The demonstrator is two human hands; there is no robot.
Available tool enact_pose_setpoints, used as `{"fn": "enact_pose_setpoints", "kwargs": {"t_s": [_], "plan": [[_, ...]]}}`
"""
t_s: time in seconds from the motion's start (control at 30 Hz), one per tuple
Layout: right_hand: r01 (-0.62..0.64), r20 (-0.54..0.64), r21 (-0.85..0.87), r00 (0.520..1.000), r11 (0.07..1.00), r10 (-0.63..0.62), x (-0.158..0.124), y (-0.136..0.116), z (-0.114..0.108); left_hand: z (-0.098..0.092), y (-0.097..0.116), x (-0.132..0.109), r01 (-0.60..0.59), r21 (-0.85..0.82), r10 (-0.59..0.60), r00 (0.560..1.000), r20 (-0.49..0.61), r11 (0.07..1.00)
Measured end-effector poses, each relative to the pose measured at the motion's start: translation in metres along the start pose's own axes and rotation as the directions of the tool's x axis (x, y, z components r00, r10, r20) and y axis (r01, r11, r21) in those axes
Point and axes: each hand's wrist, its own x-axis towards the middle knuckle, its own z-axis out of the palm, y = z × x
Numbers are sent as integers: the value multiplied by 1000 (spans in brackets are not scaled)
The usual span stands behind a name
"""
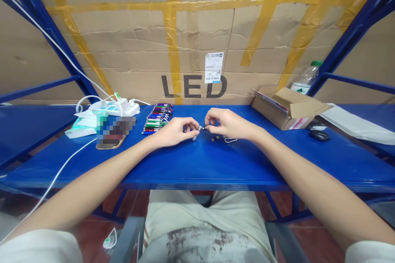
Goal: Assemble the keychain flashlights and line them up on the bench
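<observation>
Coloured tubes [152, 122] lie rowed; left hand [177, 132] grips silvery tube [195, 136], apparently unfinished; right hand [226, 123] pinches small piece [203, 128]; discs [212, 140], clip [230, 140] loose.

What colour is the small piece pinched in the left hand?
Silvery grey; the small piece shows best in the head view.

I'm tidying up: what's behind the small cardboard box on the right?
A clear bottle with a green cap shows behind the cardboard box; its base, and anything lower there, is covered.
</observation>
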Motion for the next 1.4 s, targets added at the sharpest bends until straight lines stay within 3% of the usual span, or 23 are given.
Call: {"fn": "enact_pose_setpoints", "kwargs": {"t_s": [0.13, 0.43, 1.4], "plan": [[-66, 1, 78, 998, 995, 66, -2, -3, -2, 0, 2, -1, -29, 48, 31, 999, -38, 998], [-31, -40, 108, 999, 994, 36, -3, -8, 1, -1, 7, -1, -70, 99, 76, 996, -55, 993], [89, -72, -40, 993, 995, -91, -2, -10, 10, 0, 0, -1, -146, 198, 170, 980, -108, 969]]}}
